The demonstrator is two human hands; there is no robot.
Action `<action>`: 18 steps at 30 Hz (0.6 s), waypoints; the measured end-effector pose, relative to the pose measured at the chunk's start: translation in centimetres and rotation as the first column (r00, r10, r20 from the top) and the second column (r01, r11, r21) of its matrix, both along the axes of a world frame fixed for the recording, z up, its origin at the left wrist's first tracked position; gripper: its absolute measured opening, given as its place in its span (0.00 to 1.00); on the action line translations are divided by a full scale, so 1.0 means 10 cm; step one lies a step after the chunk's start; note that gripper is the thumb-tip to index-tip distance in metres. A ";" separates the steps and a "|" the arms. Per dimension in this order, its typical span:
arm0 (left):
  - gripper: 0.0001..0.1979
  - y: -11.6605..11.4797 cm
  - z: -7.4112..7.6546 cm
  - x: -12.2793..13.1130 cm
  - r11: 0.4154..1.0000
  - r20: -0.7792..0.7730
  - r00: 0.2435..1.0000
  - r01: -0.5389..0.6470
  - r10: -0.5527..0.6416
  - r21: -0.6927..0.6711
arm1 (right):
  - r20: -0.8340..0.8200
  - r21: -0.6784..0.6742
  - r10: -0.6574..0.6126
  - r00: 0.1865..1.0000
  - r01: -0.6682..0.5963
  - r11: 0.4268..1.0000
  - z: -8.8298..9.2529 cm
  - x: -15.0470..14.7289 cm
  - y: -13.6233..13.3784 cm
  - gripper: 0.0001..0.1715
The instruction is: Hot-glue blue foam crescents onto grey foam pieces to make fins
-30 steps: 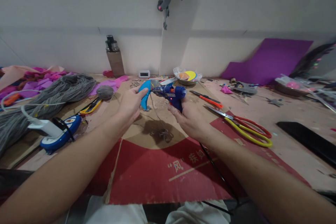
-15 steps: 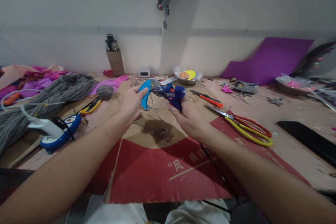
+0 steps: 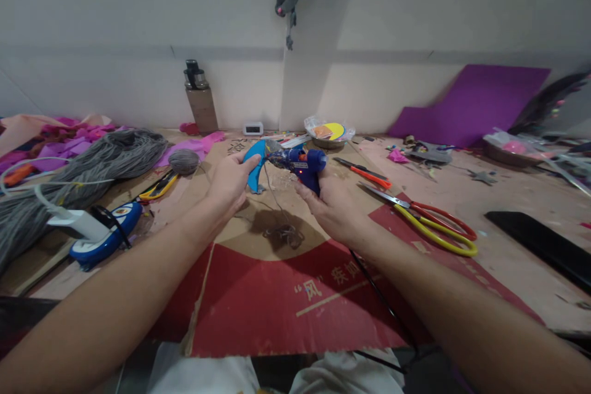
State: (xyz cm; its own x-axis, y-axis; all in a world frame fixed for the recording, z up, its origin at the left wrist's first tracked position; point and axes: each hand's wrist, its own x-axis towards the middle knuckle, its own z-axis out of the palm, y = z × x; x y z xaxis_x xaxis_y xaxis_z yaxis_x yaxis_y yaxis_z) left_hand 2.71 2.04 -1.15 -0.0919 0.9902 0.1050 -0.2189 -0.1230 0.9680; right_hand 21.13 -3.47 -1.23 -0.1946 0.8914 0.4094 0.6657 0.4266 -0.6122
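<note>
My left hand [image 3: 229,178] is closed on a blue crescent-shaped piece [image 3: 253,166], thumb on its face. Wrapped round the handle of a dark blue hot glue gun [image 3: 308,163] is my right hand [image 3: 333,200]; a small red light glows on the gun's body. The gun's nozzle points left and meets the crescent's inner edge, though whether it touches is too small to tell. Grey yarn [image 3: 276,197] hangs from the crescent to a loose tangle [image 3: 285,235] on the cardboard [image 3: 258,308] below.
Red-and-yellow-handled scissors [image 3: 434,225] and an orange-handled cutter [image 3: 369,173] lie right of my hands. On the left are a yarn ball [image 3: 183,161], a grey skein [image 3: 124,151] and a blue power strip [image 3: 107,246]. A black phone-like slab [image 3: 540,246] lies far right.
Both hands, the crescent and the glue gun hold almost the same pose. The whole view has shifted very slightly.
</note>
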 end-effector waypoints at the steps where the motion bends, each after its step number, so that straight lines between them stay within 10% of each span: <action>1: 0.02 0.00 0.00 0.01 1.000 -0.004 1.000 0.011 -0.011 0.013 | 0.001 0.001 -0.003 1.000 0.003 1.000 0.00 0.00 0.00 0.20; 18: 0.10 0.00 -0.05 0.02 1.000 -0.019 1.000 -0.001 0.002 0.023 | -0.077 0.039 0.024 0.997 -0.021 0.999 0.00 0.02 0.02 0.24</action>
State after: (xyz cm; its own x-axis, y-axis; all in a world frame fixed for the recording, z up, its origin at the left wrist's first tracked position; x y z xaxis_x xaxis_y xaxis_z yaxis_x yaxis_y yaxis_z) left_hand 2.93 2.08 -1.67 -0.0912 0.9873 0.1297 -0.2001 -0.1457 0.9689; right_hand 21.28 -3.22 -1.21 -0.1803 0.8705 0.4579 0.6069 0.4648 -0.6447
